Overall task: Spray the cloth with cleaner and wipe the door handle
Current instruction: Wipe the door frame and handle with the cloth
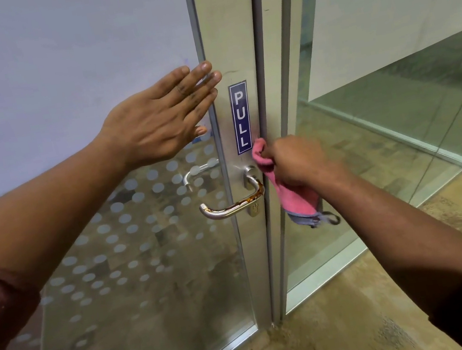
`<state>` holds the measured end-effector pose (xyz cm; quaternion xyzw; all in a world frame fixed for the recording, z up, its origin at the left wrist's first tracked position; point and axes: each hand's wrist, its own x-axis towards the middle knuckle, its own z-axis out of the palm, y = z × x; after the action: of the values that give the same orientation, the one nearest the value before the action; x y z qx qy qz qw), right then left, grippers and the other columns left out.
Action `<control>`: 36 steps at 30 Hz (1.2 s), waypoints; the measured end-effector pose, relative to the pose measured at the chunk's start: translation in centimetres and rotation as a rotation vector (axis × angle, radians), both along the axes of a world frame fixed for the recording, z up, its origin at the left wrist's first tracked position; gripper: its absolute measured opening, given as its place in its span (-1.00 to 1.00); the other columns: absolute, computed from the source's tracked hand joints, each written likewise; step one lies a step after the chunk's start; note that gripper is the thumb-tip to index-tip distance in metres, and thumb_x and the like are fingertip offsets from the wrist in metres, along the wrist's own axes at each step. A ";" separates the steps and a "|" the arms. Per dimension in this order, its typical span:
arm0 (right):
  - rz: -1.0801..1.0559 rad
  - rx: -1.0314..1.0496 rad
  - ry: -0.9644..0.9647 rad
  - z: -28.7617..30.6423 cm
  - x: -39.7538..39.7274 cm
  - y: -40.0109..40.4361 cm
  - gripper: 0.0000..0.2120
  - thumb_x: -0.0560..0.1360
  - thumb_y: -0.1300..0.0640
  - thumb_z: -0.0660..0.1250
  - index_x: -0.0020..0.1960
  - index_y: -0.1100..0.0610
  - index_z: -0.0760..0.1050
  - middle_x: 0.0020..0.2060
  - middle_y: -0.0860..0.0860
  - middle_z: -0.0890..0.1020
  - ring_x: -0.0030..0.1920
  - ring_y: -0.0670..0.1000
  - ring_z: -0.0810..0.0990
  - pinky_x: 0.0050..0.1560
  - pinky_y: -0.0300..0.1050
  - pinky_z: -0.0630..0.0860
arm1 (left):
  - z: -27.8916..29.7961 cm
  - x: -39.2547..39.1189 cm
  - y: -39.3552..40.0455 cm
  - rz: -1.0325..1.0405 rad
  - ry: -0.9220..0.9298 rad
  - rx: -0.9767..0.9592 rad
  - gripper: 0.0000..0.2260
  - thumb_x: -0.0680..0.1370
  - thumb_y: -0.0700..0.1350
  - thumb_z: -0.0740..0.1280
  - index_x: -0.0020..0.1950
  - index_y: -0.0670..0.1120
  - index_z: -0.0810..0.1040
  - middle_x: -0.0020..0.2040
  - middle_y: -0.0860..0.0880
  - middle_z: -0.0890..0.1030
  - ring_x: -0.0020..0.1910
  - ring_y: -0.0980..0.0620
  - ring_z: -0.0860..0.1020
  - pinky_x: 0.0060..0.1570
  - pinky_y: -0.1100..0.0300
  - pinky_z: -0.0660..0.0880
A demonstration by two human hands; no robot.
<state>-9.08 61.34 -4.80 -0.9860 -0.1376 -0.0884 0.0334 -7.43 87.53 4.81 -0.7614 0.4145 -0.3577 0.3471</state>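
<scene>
Dark maroon sleeves are seen at both lower corners of the view, with bare forearms reaching forward from them. A pink cloth (293, 191) with a grey bound edge is gripped in the right hand (298, 163), whose fingers are curled tight around it; one bunched end pokes out above the fist and the rest hangs below the wrist. The cloth is held just right of the door handle (233, 205), near its round base, though contact with the metal cannot be judged. The handle is a brushed steel lever with rusty brown staining along its bend and near its tip, and a keyhole sits just beneath it. The left hand (160, 122) is laid flat and empty, its fingers (195, 80) stretched out and close together, against the glass door (102, 272) at the edge of the pale frame. A blue PULL sign (241, 118) is fixed upright on the frame above the handle. Frosted dots are printed across the glass. Further glass partitions stand beyond to the right.
</scene>
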 end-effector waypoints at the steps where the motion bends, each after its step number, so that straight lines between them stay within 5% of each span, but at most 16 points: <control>1: 0.020 -0.008 0.038 -0.3 0.0 -0.4 -0.95 0.48 0.16 0.33 -0.15 0.04 0.51 -0.29 0.01 0.53 -0.21 0.11 0.55 -0.24 -0.05 0.43 | -0.1 0.0 0.0 0.002 -0.005 0.007 -0.40 0.72 0.09 -0.25 0.63 -0.29 -0.12 0.64 -0.29 -0.10 0.64 -0.23 -0.15 0.61 -0.13 -0.05; 6: 0.125 0.055 0.093 -1.1 -0.3 -3.2 -0.83 0.48 0.23 0.28 -0.19 -0.03 0.45 -0.24 0.01 0.54 -0.19 0.10 0.53 -0.27 -0.11 0.28 | 0.1 0.1 0.0 -0.004 0.001 0.034 -0.41 0.72 0.08 -0.26 0.63 -0.28 -0.13 0.64 -0.28 -0.09 0.64 -0.22 -0.14 0.61 -0.12 -0.06; 10: 0.249 0.148 0.059 -1.3 0.2 -3.1 -0.80 0.52 0.20 0.27 0.04 0.04 0.63 -0.04 -0.01 0.57 -0.09 0.04 0.52 -0.13 -0.10 0.33 | 0.0 0.2 0.1 -0.007 -0.007 0.049 -0.40 0.70 0.09 -0.29 0.63 -0.27 -0.14 0.64 -0.28 -0.10 0.64 -0.22 -0.14 0.61 -0.11 -0.06; 15: 0.367 0.148 0.053 -2.0 0.4 -0.6 -0.81 0.56 0.15 0.29 0.08 0.02 0.66 -0.01 0.00 0.53 -0.08 0.05 0.52 -0.15 -0.05 0.43 | -0.1 0.2 0.2 -0.027 0.006 0.086 -0.41 0.69 0.11 -0.32 0.64 -0.21 -0.12 0.64 -0.25 -0.08 0.64 -0.23 -0.15 0.61 -0.12 -0.04; 22: 0.218 0.285 0.135 -2.8 0.4 0.1 -0.77 0.54 0.24 0.31 0.06 0.04 0.70 -0.16 -0.02 0.55 -0.09 0.06 0.53 -0.08 -0.02 0.47 | 0.0 0.4 0.5 -0.099 0.049 0.131 -0.39 0.69 0.15 -0.30 0.63 -0.18 0.03 0.64 -0.20 0.06 0.64 -0.22 -0.08 0.61 -0.12 -0.03; 25: 0.170 0.361 0.181 -3.1 0.2 -0.1 -0.74 0.48 0.37 0.31 -0.06 0.10 0.71 -0.32 -0.19 0.49 -0.18 0.02 0.53 -0.23 -0.27 0.37 | -0.1 0.4 0.5 -0.103 0.039 0.122 -0.40 0.71 0.12 -0.25 0.62 -0.21 0.09 0.63 -0.20 0.12 0.64 -0.23 -0.04 0.61 -0.13 -0.01; 30: 0.065 0.469 0.244 -3.3 -0.7 -0.1 -0.52 0.50 0.35 0.28 -0.37 -0.20 0.49 -0.35 -0.19 0.55 -0.28 -0.21 0.48 -0.34 -0.33 0.29 | -0.3 0.6 0.6 -0.088 0.027 0.127 -0.42 0.71 0.10 -0.25 0.64 -0.20 0.05 0.65 -0.19 0.06 0.64 -0.23 -0.07 0.61 -0.13 0.00; 36: 0.054 0.463 0.180 -4.0 -1.8 0.6 -0.77 0.51 0.31 0.31 -0.13 0.08 0.70 -0.30 0.07 0.65 -0.26 0.06 0.59 -0.30 -0.16 0.40 | -0.3 0.8 0.5 -0.075 0.021 0.122 -0.43 0.71 0.10 -0.24 0.64 -0.18 0.02 0.65 -0.19 0.05 0.64 -0.22 -0.08 0.61 -0.12 -0.01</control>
<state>-10.87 61.94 -8.81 -0.9519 -0.1364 -0.0285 0.2728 -6.67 88.07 4.49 -0.7266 0.4674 -0.3361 0.3751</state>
